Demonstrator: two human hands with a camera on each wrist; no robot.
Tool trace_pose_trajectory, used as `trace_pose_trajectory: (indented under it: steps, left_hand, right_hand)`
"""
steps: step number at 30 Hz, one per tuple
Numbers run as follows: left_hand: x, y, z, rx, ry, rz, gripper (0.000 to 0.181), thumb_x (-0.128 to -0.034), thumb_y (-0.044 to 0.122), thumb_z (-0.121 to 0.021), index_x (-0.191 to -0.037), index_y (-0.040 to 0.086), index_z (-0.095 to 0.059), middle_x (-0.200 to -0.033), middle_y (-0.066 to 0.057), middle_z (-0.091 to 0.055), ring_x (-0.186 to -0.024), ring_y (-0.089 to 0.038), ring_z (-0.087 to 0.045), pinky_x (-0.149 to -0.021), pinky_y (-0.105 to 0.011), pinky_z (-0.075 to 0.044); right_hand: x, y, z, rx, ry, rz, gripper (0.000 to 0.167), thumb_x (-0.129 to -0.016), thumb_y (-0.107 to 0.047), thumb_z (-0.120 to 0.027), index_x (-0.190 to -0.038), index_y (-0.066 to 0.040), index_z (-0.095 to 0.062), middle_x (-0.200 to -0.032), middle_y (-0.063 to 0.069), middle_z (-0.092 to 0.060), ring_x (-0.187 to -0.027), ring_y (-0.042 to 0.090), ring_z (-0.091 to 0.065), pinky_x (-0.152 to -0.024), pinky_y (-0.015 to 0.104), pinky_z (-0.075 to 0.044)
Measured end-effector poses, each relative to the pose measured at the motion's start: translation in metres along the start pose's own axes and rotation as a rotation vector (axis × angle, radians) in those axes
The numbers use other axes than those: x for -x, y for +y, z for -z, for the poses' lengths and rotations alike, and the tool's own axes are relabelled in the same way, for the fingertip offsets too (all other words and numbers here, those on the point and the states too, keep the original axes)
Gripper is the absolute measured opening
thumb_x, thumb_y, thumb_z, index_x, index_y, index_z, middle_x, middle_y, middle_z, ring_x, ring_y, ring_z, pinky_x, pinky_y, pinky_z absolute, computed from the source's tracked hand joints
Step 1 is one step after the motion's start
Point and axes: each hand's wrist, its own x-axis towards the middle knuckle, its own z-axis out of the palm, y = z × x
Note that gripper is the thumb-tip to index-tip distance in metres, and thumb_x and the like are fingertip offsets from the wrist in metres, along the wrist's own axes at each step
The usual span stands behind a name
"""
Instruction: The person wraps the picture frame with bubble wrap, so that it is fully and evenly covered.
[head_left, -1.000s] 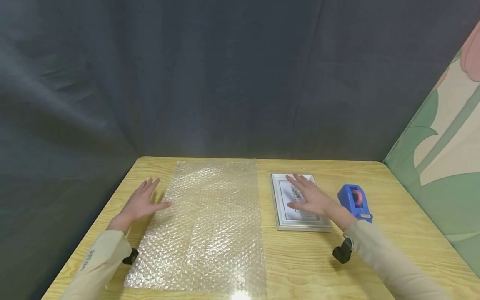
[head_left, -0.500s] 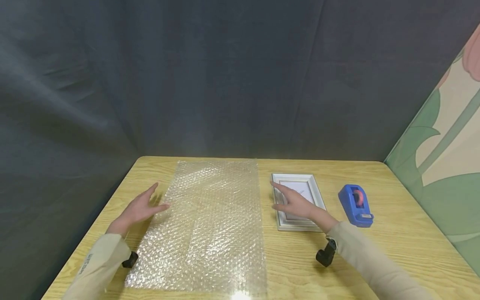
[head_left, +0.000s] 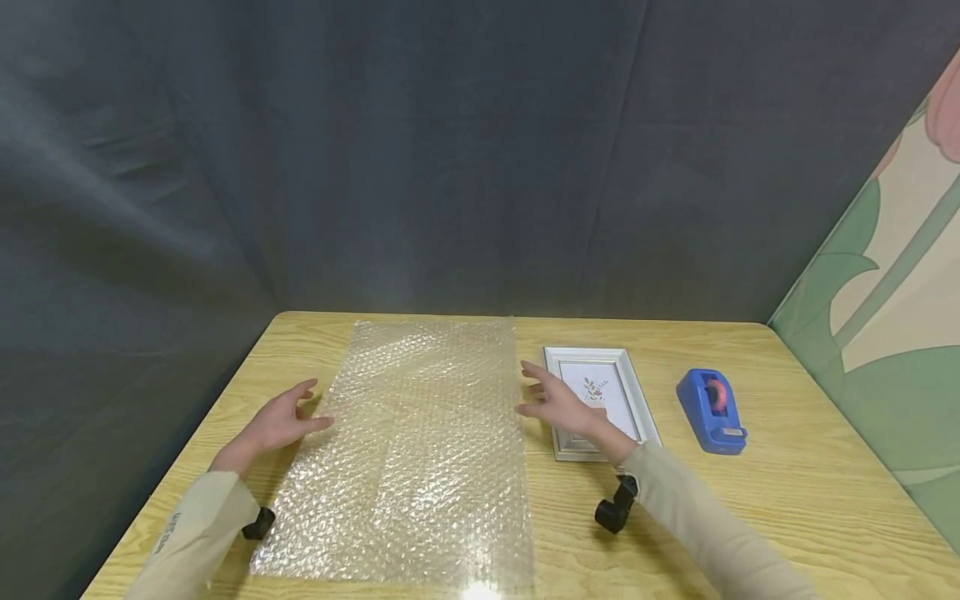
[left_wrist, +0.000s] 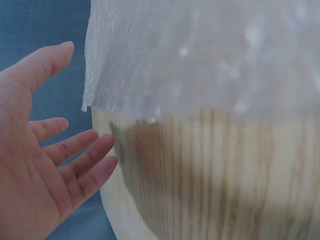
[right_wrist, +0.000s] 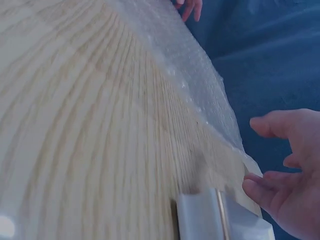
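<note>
A clear sheet of bubble wrap [head_left: 427, 450] lies flat on the wooden table. My left hand [head_left: 279, 421] hovers at its left edge, fingers loosely spread and holding nothing; the left wrist view shows the palm and relaxed fingers [left_wrist: 75, 155] beside the sheet. Right of the wrap lies a silver-white picture frame [head_left: 637, 400] with a small plant print. My right hand [head_left: 558, 404] is over the frame's left side, its fingertips near the wrap's right edge. In the right wrist view its fingers [right_wrist: 260, 190] are slightly bent with nothing between them, above the frame's corner [right_wrist: 200, 215].
A blue tape dispenser [head_left: 711, 412] with a pink roll stands right of the frame. The wooden table [head_left: 780, 492] extends around these things. A dark curtain [head_left: 465, 167] hangs behind and to the left, and a floral-patterned panel [head_left: 892, 333] borders the right side.
My right hand has moved left, from over the middle of the picture frame to its left edge beside the bubble wrap. The left hand has barely moved, its fingers bending slightly.
</note>
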Motion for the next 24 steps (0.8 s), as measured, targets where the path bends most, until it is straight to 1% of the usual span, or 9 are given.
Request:
trace_pose_trajectory:
  steps: [2,5,8,10,12,15,18,21,24]
  left_hand:
    - [0.000,-0.002,-0.001,0.012,-0.002,-0.004,0.083,-0.0831,0.040,-0.063,-0.140,-0.006,-0.022,-0.130,-0.031,-0.039,-0.108,-0.045,-0.048,-0.081,-0.051,-0.046]
    - [0.001,-0.003,-0.002,0.042,-0.005,-0.006,0.076,-0.0837,0.033,-0.063,-0.137,-0.008,-0.026,-0.122,-0.030,-0.046,-0.105,-0.043,-0.051,-0.081,-0.050,-0.047]
    - [0.001,-0.004,-0.002,0.085,-0.020,-0.007,0.071,-0.0834,0.026,-0.064,-0.133,-0.011,-0.029,-0.109,-0.023,-0.052,-0.101,-0.040,-0.053,-0.080,-0.046,-0.048]
    - [0.002,-0.003,-0.002,0.112,-0.034,-0.008,0.070,-0.0824,0.022,-0.065,-0.132,-0.013,-0.030,-0.101,-0.018,-0.053,-0.098,-0.036,-0.054,-0.079,-0.043,-0.048]
    - [0.002,-0.002,-0.002,0.136,-0.049,-0.008,0.071,-0.0812,0.020,-0.066,-0.131,-0.014,-0.030,-0.097,-0.016,-0.053,-0.094,-0.032,-0.055,-0.076,-0.040,-0.048]
    - [0.003,-0.001,-0.003,0.153,-0.067,-0.010,0.072,-0.0795,0.017,-0.067,-0.131,-0.015,-0.030,-0.096,-0.016,-0.053,-0.088,-0.028,-0.054,-0.071,-0.035,-0.046]
    - [0.002,0.000,-0.004,0.158,-0.066,-0.019,0.072,-0.0771,0.013,-0.069,-0.130,-0.016,-0.030,-0.094,-0.015,-0.052,-0.084,-0.023,-0.051,-0.068,-0.031,-0.044]
    - [0.001,0.000,-0.006,0.155,-0.062,-0.053,0.071,-0.0754,0.008,-0.069,-0.129,-0.018,-0.030,-0.089,-0.014,-0.051,-0.079,-0.020,-0.048,-0.066,-0.029,-0.042]
    - [0.000,0.000,-0.007,0.191,-0.065,-0.068,0.070,-0.0744,0.003,-0.068,-0.129,-0.019,-0.030,-0.086,-0.012,-0.048,-0.073,-0.018,-0.045,-0.059,-0.025,-0.042]
  right_hand:
    - [-0.003,0.000,-0.003,-0.014,0.021,-0.018,0.070,-0.083,-0.002,-0.061,-0.139,0.009,-0.020,-0.138,0.032,-0.029,-0.114,0.046,-0.044,-0.093,0.050,-0.041]
    - [-0.007,-0.001,-0.008,-0.047,0.055,-0.055,0.071,-0.081,0.003,-0.060,-0.139,0.009,-0.020,-0.137,0.032,-0.029,-0.109,0.043,-0.050,-0.089,0.043,-0.047]
    - [-0.011,-0.001,-0.013,-0.088,0.091,-0.113,0.071,-0.080,0.006,-0.058,-0.139,0.008,-0.021,-0.139,0.031,-0.029,-0.099,0.035,-0.057,-0.078,0.034,-0.053]
    - [-0.013,-0.001,-0.015,-0.116,0.118,-0.169,0.070,-0.079,0.007,-0.058,-0.140,0.007,-0.022,-0.140,0.028,-0.029,-0.090,0.030,-0.060,-0.070,0.031,-0.054]
    - [-0.015,0.000,-0.018,-0.123,0.142,-0.218,0.069,-0.079,0.006,-0.058,-0.140,0.006,-0.024,-0.140,0.026,-0.031,-0.085,0.024,-0.061,-0.065,0.029,-0.053]
    - [-0.018,0.001,-0.021,-0.144,0.160,-0.273,0.069,-0.078,0.005,-0.059,-0.139,0.005,-0.026,-0.139,0.024,-0.033,-0.087,0.023,-0.061,-0.068,0.029,-0.053]
    - [-0.020,0.003,-0.023,-0.159,0.175,-0.300,0.069,-0.077,0.004,-0.060,-0.139,0.005,-0.027,-0.139,0.023,-0.034,-0.090,0.023,-0.061,-0.073,0.028,-0.053]
    - [-0.021,0.004,-0.025,-0.170,0.192,-0.298,0.070,-0.076,0.005,-0.061,-0.139,0.004,-0.028,-0.139,0.023,-0.035,-0.086,0.022,-0.061,-0.071,0.027,-0.053]
    - [-0.020,0.003,-0.025,-0.189,0.200,-0.278,0.070,-0.076,0.007,-0.060,-0.138,0.004,-0.029,-0.138,0.023,-0.035,-0.084,0.021,-0.061,-0.069,0.026,-0.052]
